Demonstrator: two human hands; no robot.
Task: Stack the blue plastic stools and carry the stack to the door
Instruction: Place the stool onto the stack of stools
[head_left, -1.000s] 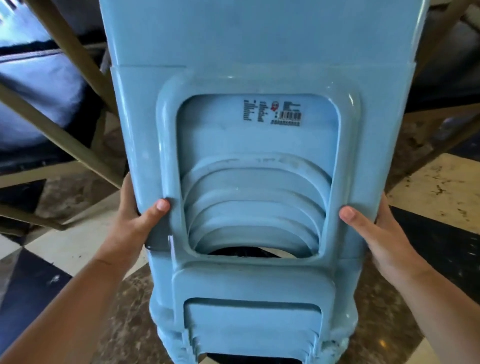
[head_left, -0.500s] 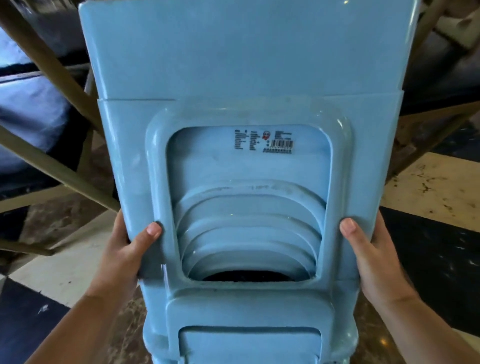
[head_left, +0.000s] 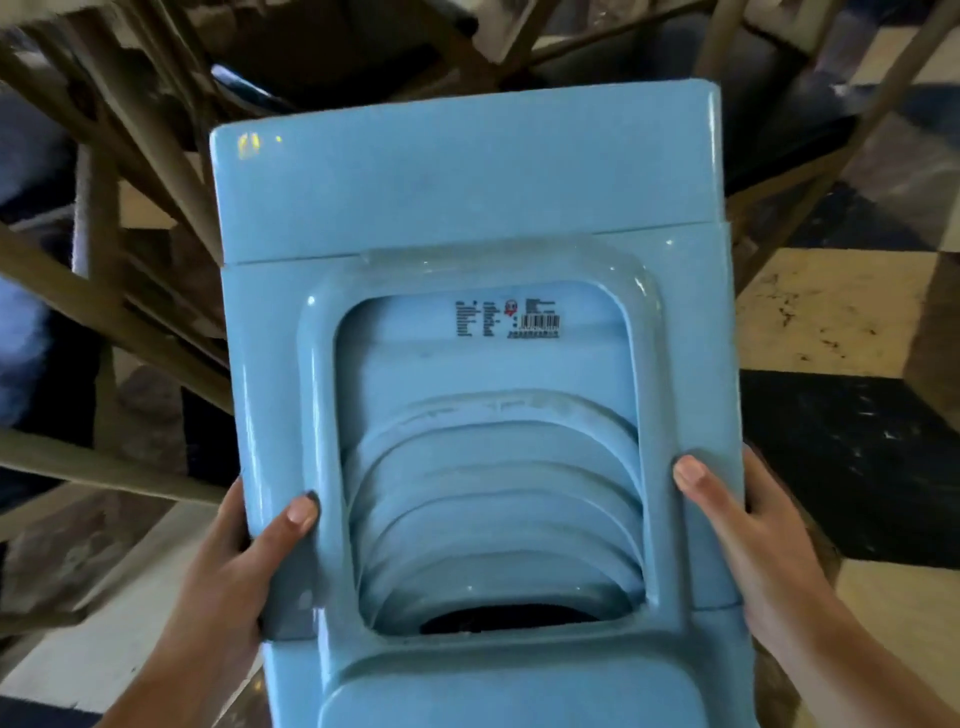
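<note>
The left hand (head_left: 236, 556) and the right hand (head_left: 737, 525) clamp the two sides of the stack of blue plastic stools (head_left: 467, 218) (nested, with a barcode label (head_left: 535, 322)), held above the checkered floor (head_left: 815, 317); wooden chair frames (head_left: 119, 306) stand behind.

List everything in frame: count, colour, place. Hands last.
stools: one nested stack, exact count unclear, light blue, centre of frame, held up between both hands
label: one, printed with a barcode, inside the side cutout of the stack
wooden frames: several beams, brown, behind and left of the stack; what furniture they belong to is unclear
floor: checkered tiles, black and cream, right and lower left
left hand: one, gripping the stack's left edge, thumb on the front face
right hand: one, gripping the stack's right edge, thumb on the front face
</note>
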